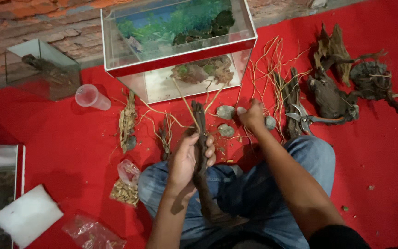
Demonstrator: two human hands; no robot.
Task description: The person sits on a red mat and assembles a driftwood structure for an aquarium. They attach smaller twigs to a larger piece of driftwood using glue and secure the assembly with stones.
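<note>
— What is seen at the far left?

— A small glass box and a plastic cup are set on the red cloth, well apart from both hands.

— And the left hand?

— It is clenched around a long, dark piece of driftwood. The wood is gripped near its middle; its long axis runs away from the body, the thick end resting toward the lap, the thin end pointed at the glass tank. Pale roots are spread from that far tip.

— Where is the right hand?

— Further out and to the right, closed over something on the cloth beside grey stones. What is grasped cannot be told; the fingers are curled, and a stone lies just beside them.

— Which hand is nearer the tank?

— The right one. The tank opening lies ahead of the wood's tip, slightly left of the right hand.

— And farther right?

— Scissors and more dark wood pieces are laid out, untouched.
</note>
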